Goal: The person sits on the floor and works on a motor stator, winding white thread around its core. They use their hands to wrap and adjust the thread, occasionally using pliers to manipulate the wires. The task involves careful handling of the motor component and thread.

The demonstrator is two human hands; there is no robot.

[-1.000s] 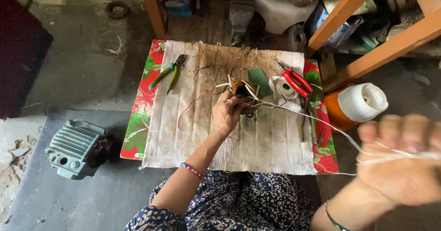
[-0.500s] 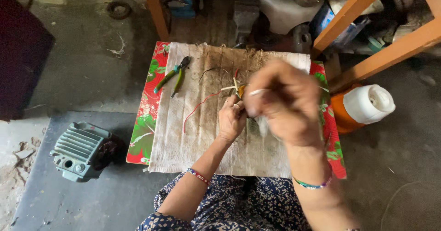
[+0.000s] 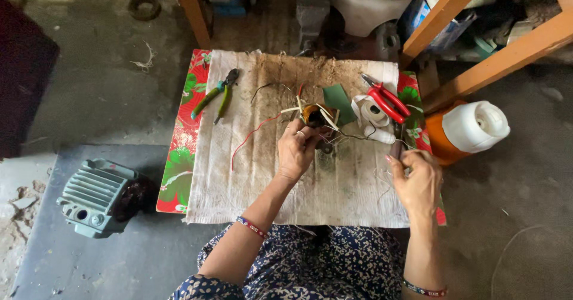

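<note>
On the worktop (image 3: 262, 180), covered with a stained pale cloth over a red floral sheet, we are working at a small wound coil (image 3: 313, 115) with loose white, red and black leads sticking out of it. Our left hand (image 3: 296, 151) is closing its fingers around the near side of the coil, holding it down near the middle of the cloth. Our right hand (image 3: 418, 180) is sitting well to the right, near the cloth's edge, its fingers curling and pinching a thin pale thread (image 3: 382, 177); we cannot tell how tightly.

Just beyond the coil we are seeing a green card piece (image 3: 338, 99), a roll of white tape (image 3: 370, 110) and red-handled cutters (image 3: 387, 102) lying over it. Green-handled pliers (image 3: 216, 94) are lying apart at the far left of the cloth. An orange-and-white spool (image 3: 468, 130) is standing off the right edge, and a grey-green finned housing (image 3: 89, 197) is resting on the floor to the left.
</note>
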